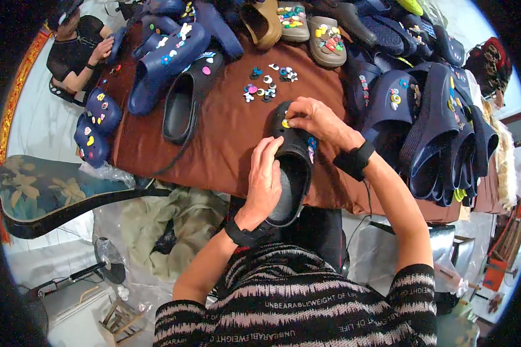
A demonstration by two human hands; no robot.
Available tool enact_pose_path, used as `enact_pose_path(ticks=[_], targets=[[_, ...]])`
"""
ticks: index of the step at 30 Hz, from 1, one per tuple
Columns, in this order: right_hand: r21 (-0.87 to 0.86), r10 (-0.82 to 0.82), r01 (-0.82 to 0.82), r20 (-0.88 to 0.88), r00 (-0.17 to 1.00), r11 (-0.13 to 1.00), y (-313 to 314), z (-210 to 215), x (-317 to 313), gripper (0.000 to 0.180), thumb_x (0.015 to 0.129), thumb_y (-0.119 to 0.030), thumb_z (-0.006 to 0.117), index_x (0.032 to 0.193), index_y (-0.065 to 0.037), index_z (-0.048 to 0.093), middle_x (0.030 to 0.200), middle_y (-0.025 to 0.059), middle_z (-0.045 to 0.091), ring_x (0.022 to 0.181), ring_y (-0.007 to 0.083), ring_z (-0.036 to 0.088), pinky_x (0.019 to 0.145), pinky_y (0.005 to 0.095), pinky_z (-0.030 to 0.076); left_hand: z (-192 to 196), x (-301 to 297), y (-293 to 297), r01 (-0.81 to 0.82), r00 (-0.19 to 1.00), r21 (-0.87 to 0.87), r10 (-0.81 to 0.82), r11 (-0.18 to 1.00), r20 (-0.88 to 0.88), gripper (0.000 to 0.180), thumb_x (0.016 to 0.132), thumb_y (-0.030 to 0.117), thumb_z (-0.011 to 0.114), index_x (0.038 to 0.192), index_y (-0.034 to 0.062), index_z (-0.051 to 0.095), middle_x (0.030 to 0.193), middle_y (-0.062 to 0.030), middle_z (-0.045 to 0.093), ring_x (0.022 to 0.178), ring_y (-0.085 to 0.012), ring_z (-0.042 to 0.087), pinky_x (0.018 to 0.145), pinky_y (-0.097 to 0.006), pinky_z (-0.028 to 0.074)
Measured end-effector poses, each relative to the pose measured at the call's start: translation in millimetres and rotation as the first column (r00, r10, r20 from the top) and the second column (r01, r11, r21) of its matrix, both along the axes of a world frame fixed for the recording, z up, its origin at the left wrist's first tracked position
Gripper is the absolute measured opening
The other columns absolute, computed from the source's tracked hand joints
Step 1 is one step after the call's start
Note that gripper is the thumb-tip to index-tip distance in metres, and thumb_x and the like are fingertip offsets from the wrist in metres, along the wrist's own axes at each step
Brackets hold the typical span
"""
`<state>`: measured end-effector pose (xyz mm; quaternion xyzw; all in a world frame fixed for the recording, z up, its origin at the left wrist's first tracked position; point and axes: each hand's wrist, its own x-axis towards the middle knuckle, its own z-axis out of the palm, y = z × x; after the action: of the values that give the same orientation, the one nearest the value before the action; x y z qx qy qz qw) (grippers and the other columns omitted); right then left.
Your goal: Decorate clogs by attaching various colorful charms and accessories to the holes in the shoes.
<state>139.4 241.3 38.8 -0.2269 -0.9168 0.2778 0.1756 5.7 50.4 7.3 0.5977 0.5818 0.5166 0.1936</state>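
Note:
A black clog (288, 194) lies at the table's near edge, its toe pointing away from me. My left hand (264, 180) grips the clog along its left side, fingers over the upper near the opening. At the toe, my right hand (319, 120) pinches a small yellow shoe charm (285, 123) against the upper. Blue and pink charms (312, 148) sit on the clog's right side. Beyond it, a loose group of small colourful charms (266, 84) is spread on the brown cloth (231, 136). Another black clog (181, 111), with charms on its upper, rests to the left.
Dark blue clogs (171, 55) are piled at the left and back, and several more (391, 107) line the right side. Two taupe clogs (327, 41) with charms stand at the back. A person (78, 55) sits far left by a padded seat (58, 188); another person (492, 66) is far right.

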Motion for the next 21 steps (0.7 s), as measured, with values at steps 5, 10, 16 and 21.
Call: enact_pose_path(ticks=[5,10,16,21], targets=[[-0.229,-0.222,0.205,-0.049,0.974,0.951,37,-2,-6,0.017,0.086,-0.014,0.066,0.091,0.002,0.068,0.080,0.0172,0.069,0.074,0.0260,0.069,0.071,0.0377,0.054,0,-1,-2,-0.021,1.000,-0.020,0.021,1.000,-0.011,0.049,0.089,-0.007,0.045,0.137,0.0030,0.047,0.137,-0.0206,0.045,0.128,-0.0390,0.044,0.110,-0.043,0.036],[-0.064,-0.417,0.412,-0.130,0.900,0.909,104,-57,-12,0.023,0.086,-0.017,0.067,0.099,0.002,0.064,0.093,0.0241,0.069,0.091,0.0412,0.066,0.079,0.0481,0.053,4,7,3,-0.002,1.000,-0.040,0.002,0.999,-0.013,0.048,0.090,-0.007,0.045,0.137,0.0021,0.046,0.138,-0.0202,0.045,0.131,-0.0375,0.043,0.112,-0.042,0.033],[0.157,-0.469,0.449,0.126,0.874,0.880,110,-58,-41,0.033,0.084,-0.019,0.072,0.107,0.000,0.058,0.104,0.0240,0.067,0.100,0.0423,0.064,0.083,0.0514,0.051,2,4,-1,-0.018,1.000,-0.074,0.017,0.997,-0.013,0.045,0.092,-0.004,0.044,0.137,0.0013,0.046,0.139,-0.0203,0.044,0.133,-0.0362,0.042,0.114,-0.041,0.031],[0.048,-0.525,0.523,0.098,0.845,0.851,107,-57,-40,0.039,0.081,-0.017,0.074,0.111,-0.004,0.052,0.104,0.0215,0.067,0.104,0.0427,0.062,0.084,0.0516,0.050,2,2,0,-0.015,1.000,-0.074,0.014,0.997,-0.011,0.047,0.091,-0.004,0.045,0.138,0.0013,0.045,0.140,-0.0197,0.044,0.133,-0.0352,0.042,0.114,-0.041,0.031]])
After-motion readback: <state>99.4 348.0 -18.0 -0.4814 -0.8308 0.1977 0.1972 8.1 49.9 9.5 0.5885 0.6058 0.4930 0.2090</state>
